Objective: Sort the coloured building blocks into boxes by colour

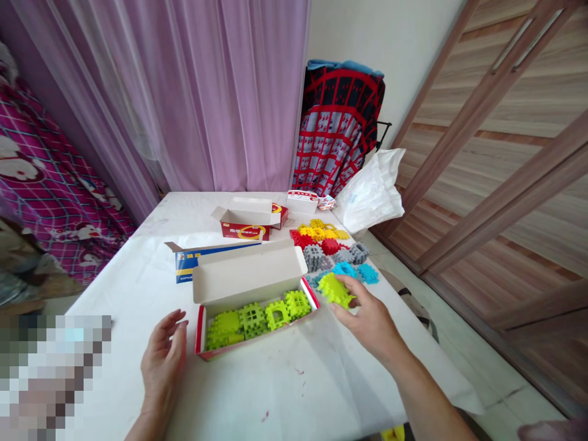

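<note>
We are pinching a lime-green block (334, 289) by one edge in our right hand (371, 321), seemingly to leave its far teeth free, just right of the open box (248, 274), whose left end our empty, loosely curled left hand (160, 360) is flanking, perhaps for steadying.

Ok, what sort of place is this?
Probably a home bedroom, judging by the long purple fabric curtain, the tall brown wood-grain cabinet doors and the magenta checked cartoon-print cloth.

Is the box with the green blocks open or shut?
Open. The box has its lid raised at the back, and the green blocks show inside.
</note>
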Demonstrator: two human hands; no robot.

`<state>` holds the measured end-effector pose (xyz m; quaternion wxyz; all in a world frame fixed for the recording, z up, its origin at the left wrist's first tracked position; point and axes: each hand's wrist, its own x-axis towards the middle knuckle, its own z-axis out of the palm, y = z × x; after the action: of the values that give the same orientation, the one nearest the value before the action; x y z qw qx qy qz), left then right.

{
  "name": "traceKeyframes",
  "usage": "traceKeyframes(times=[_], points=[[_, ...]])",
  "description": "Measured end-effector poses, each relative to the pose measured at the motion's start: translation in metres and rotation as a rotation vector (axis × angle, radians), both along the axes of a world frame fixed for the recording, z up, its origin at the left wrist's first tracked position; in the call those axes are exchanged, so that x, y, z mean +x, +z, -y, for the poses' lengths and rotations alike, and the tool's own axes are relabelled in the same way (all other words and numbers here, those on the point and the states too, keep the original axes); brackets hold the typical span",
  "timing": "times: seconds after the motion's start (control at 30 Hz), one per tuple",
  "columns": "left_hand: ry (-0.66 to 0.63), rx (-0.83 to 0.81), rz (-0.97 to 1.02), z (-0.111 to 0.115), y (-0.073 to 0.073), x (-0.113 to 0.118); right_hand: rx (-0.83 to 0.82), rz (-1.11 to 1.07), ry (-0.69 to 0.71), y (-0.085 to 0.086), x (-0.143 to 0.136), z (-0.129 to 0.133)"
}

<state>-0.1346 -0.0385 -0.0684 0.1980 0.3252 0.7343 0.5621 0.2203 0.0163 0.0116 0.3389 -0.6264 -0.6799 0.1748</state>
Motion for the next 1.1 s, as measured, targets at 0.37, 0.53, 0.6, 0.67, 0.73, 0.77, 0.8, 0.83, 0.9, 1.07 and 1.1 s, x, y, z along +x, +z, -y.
traceKeyframes(times=[0.37,0.53,0.6,0.67,0.73,0.77,0.8,0.83,0.9,1.07,1.1], points=[[-0.758,-0.237,-0.405,-0.027,0.086,0.051,-0.103,0.23,0.281,0.003,-0.095,-0.015],[-0.947,-0.425,-0.114,-0.059,0.088,0.075,0.033,0.255,0.316,-0.007,-0.095,-0.011],[-0.946,-0.489,-0.021,-0.062,0.084,0.079,0.05,0.251,0.327,-0.011,-0.095,-0.01],[-0.951,-0.534,0.022,-0.064,0.082,0.081,0.055,0.242,0.342,-0.014,-0.096,-0.008],[-0.94,-0.577,0.065,-0.065,0.083,0.084,0.065,0.232,0.354,-0.016,-0.097,-0.007],[-0.929,-0.594,0.078,-0.066,0.083,0.085,0.064,0.227,0.36,-0.016,-0.097,-0.007],[-0.916,-0.61,0.084,-0.068,0.084,0.085,0.056,0.222,0.365,-0.015,-0.097,-0.007],[-0.906,-0.625,0.083,-0.07,0.085,0.086,0.046,0.216,0.37,-0.015,-0.095,-0.007],[-0.893,-0.647,0.061,-0.074,0.086,0.088,0.038,0.193,0.366,-0.013,-0.086,-0.008],[-0.899,-0.689,-0.059,-0.078,0.081,0.092,0.123,0.091,0.264,-0.013,-0.042,-0.006],[-0.904,-0.7,-0.083,-0.077,0.08,0.093,0.128,0.081,0.243,-0.015,-0.032,-0.004]])
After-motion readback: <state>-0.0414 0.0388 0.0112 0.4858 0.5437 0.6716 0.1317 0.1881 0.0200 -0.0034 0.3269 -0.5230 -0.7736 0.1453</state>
